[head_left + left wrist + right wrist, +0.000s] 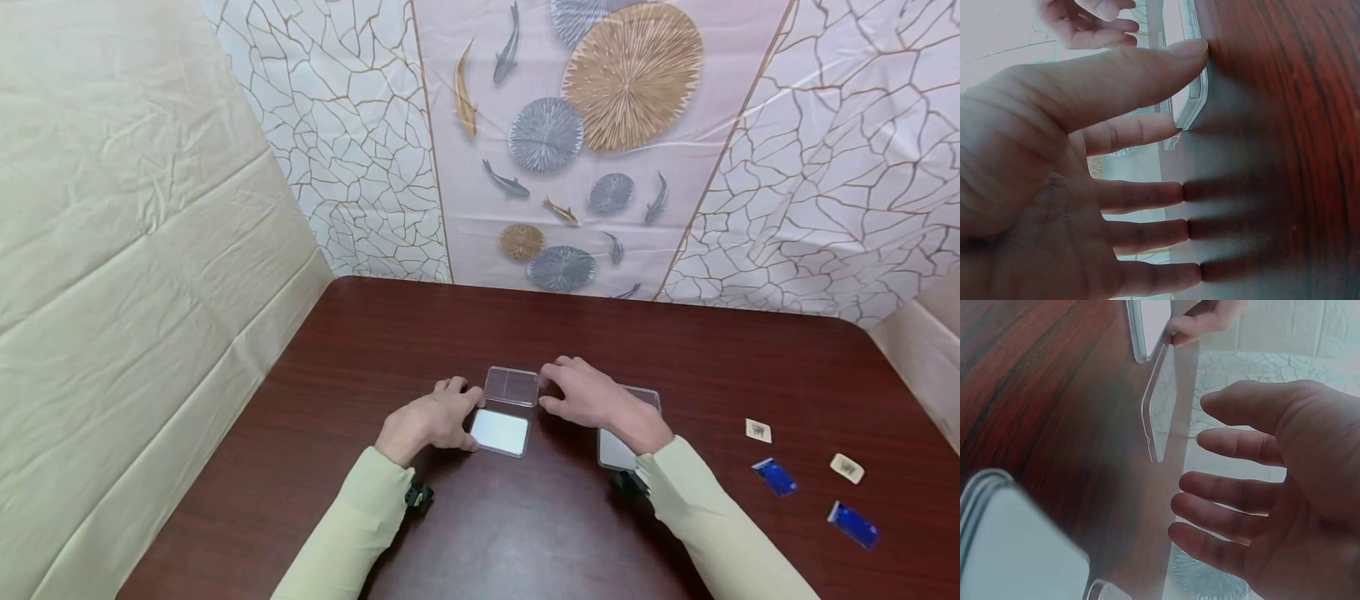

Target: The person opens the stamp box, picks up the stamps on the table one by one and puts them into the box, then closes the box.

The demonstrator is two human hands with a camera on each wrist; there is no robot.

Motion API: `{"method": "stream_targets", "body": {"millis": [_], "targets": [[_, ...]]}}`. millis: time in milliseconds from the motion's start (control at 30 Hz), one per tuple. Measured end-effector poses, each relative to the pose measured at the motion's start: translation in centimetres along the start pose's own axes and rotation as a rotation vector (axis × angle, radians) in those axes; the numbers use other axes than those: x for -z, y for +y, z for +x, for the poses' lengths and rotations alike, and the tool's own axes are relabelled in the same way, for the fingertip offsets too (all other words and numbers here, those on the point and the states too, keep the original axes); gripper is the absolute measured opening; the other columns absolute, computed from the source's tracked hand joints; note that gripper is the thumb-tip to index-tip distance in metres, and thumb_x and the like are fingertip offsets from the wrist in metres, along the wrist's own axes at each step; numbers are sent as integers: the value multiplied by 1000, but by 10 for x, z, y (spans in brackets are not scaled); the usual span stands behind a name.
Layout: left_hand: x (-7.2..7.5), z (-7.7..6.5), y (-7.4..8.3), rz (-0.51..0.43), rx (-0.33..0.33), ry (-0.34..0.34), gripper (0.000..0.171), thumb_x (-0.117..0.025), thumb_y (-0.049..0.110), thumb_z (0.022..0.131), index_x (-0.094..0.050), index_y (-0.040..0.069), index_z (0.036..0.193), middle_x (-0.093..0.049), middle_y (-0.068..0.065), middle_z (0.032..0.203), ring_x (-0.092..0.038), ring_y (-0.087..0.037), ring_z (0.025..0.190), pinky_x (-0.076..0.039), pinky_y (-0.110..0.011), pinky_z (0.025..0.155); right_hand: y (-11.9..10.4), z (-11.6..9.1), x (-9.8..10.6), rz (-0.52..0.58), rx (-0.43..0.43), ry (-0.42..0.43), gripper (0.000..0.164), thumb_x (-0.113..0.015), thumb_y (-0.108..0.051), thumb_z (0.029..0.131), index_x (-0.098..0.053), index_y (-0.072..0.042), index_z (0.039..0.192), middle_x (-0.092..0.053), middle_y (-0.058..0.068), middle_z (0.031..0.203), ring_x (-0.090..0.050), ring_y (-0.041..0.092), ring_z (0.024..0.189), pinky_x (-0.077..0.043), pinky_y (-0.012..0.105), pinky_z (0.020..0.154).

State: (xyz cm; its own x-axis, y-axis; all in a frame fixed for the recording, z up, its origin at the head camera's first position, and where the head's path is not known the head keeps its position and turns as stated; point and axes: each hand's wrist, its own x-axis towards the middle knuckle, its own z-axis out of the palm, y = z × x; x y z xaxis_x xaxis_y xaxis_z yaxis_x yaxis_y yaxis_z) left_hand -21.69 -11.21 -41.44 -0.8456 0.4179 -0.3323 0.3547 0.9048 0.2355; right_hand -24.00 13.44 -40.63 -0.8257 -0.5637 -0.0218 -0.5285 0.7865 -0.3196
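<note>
A flat clear case with a white insert point(500, 433) lies on the table beside my left hand point(435, 417). In the left wrist view, the left thumb point(1166, 62) touches the near edge of the case and the index fingertip is at its corner. The other left fingers stretch straight down to the tabletop. Just beyond the case lies a transparent lid point(512, 387), also seen in the right wrist view. My right hand point(588, 393) holds nothing; its fingers are spread and relaxed close to the lid's right end.
A second white-filled case point(615, 452) and another transparent piece point(647, 398) lie partly hidden under the right wrist. Toward the right are two small beige tiles point(758, 430) and two blue cards point(776, 477). Patterned cloth point(360, 150) hangs behind the dark wooden table point(300, 517).
</note>
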Motion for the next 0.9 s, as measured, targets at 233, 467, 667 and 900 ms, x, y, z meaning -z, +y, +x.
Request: {"method": "stream_targets", "body": {"millis": [233, 467, 667, 900], "targets": [[1, -2, -1, -13, 11, -4, 53, -78, 35, 83, -52, 19, 126, -41, -12, 144, -39, -29, 132, -46, -42, 95, 4, -11, 4, 17, -45, -13, 15, -67, -23, 92, -65, -11, 101, -61, 6, 98, -54, 19, 85, -47, 36, 75], [2, -2, -1, -22, 9, -4, 53, -78, 35, 83, -52, 19, 126, -40, -11, 144, -39, -29, 131, -46, -43, 95, 11, -25, 10, 7, -61, 6, 16, -68, -22, 91, -65, -11, 102, -62, 6, 94, -51, 15, 77, -45, 31, 69], [1, -2, 0, -20, 6, -4, 53, -78, 35, 83, -52, 19, 126, -40, -11, 144, -39, -28, 131, -46, -42, 96, 16, -33, 12, -5, -73, 3, 17, -69, -21, 90, -64, -10, 102, -60, 5, 91, -50, 14, 76, -43, 29, 67], [1, -2, -1, -16, 0, -1, 54, -78, 34, 83, -52, 19, 127, -40, -11, 144, -40, -29, 131, -46, -42, 96, 19, -42, 15, -1, -70, 19, 16, -68, -21, 90, -65, -10, 101, -62, 6, 92, -52, 14, 77, -46, 31, 68]]}}
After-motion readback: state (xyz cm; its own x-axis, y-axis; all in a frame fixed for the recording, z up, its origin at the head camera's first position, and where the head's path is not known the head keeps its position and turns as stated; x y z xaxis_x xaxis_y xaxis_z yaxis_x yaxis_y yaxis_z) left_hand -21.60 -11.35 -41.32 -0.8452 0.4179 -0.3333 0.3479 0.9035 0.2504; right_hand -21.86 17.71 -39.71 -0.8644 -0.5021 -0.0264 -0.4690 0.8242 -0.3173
